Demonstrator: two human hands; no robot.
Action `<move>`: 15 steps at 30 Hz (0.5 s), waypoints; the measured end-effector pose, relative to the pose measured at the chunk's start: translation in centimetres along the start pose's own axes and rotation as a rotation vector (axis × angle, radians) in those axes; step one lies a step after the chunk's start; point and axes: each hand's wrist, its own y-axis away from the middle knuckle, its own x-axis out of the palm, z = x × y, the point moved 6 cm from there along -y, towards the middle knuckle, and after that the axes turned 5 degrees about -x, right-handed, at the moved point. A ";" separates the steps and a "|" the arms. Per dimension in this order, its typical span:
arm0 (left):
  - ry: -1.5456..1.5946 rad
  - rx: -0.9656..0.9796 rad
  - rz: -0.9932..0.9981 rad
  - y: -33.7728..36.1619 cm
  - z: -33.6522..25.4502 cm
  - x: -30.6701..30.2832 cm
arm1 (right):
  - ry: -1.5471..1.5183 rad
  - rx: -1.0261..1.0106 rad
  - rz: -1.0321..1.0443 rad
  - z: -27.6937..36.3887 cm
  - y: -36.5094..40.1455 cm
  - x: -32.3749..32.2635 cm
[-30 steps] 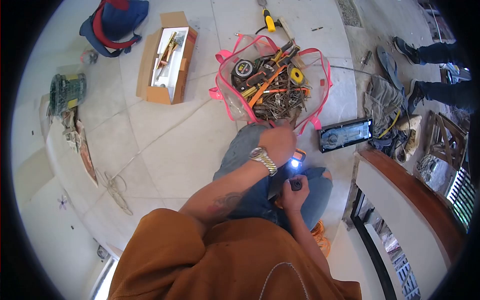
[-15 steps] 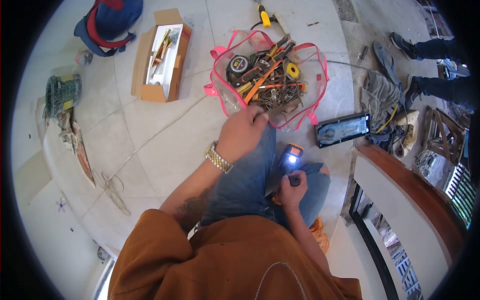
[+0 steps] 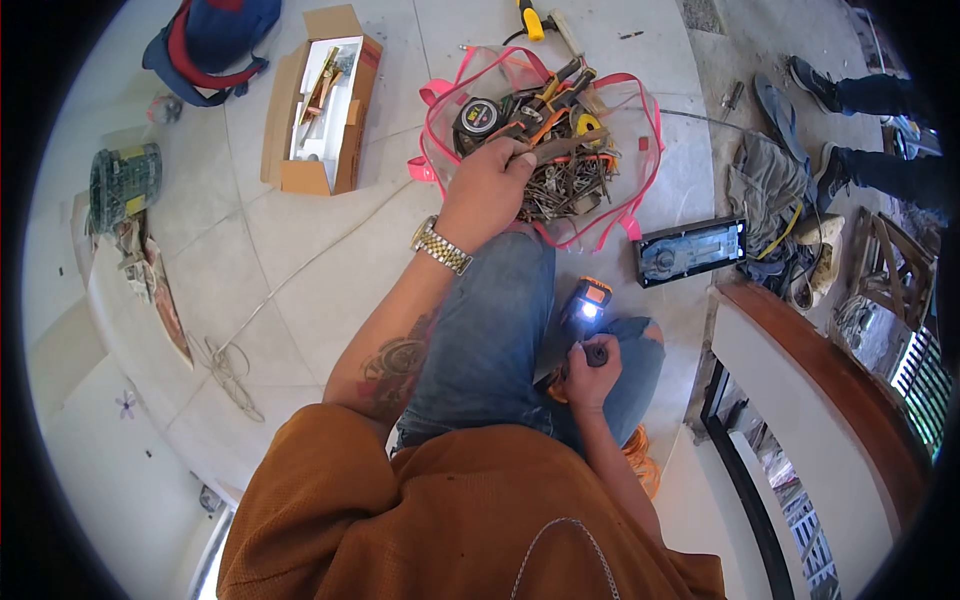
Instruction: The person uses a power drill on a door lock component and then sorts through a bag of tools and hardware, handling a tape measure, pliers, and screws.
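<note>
Pink trim marks out the clear tool bag [image 3: 645,120] at the upper centre of the frame, where it is set on the tiled floor [image 3: 330,290]. And there is the left hand [image 3: 490,185], reached right into the bag's near edge! Its fingers [image 3: 518,158] are seen closed around a long brownish metal bar [image 3: 568,147]. The bar is held slanting up to the right, just above a tangled heap of nails [image 3: 572,190]. A tape measure [image 3: 478,115] is spotted just beyond the knuckles, inside the bag. A metal wristwatch [image 3: 440,247] is worn on that arm.

Lower down, right of centre, the right hand [image 3: 592,378] is found on the knee of torn blue jeans [image 3: 490,330]. Its fingers are wrapped tight around the grip of an orange-and-black cordless drill [image 3: 588,298], whose work light is lit.

A black oblong case [image 3: 690,250] is laid on the floor just right of the drill. An open cardboard box [image 3: 300,175] is seen at upper left, and a blue and red backpack [image 3: 210,35] lies beyond it. A yellow-handled tool [image 3: 530,20] lies past the bag at the top edge. Another person's legs [image 3: 880,100] are glimpsed at the upper right edge.
</note>
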 end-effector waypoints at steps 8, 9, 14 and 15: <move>0.215 -0.016 -0.125 -0.2 1.8 1.7 | 0.039 -0.049 0.015 0.9 0.1 0.1; -0.200 0.278 -0.448 1.5 -1.6 0.5 | 0.048 -0.057 0.010 0.6 0.0 0.1; -0.580 0.419 0.138 1.1 0.9 11.3 | 0.042 -0.030 0.006 1.2 0.2 0.2; -0.700 0.369 0.249 -0.3 1.6 12.9 | 0.058 -0.024 0.012 0.7 0.2 0.4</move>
